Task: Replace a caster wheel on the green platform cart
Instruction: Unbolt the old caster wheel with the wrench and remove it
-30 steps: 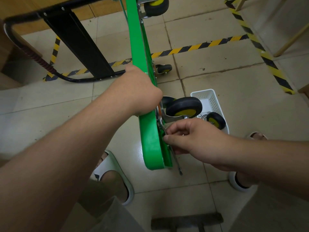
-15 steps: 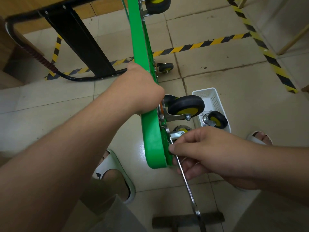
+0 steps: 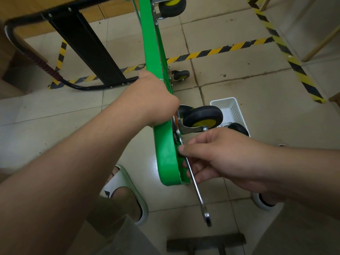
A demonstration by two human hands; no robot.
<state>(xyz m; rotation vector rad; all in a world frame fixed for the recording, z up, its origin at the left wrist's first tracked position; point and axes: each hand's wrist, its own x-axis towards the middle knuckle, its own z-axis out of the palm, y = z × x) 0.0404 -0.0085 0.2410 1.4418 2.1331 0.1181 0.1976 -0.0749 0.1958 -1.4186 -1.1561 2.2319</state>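
Your left grip (image 3: 152, 102) clasps the edge of the cart (image 3: 166, 155); your right grip (image 3: 222, 159) pinches the wrench (image 3: 197, 190), the caster wheel (image 3: 203, 116) just on its far side.

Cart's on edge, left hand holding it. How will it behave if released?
Likely tips: the cart stands on edge, gripped by the left hand. Its casters all jut to one side, so it would probably fall that way. The glossy tile may let it slide.

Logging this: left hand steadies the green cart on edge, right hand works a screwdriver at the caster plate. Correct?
No: the head view shows the right hand holding a wrench, not a screwdriver; the left hand grips the green cart.
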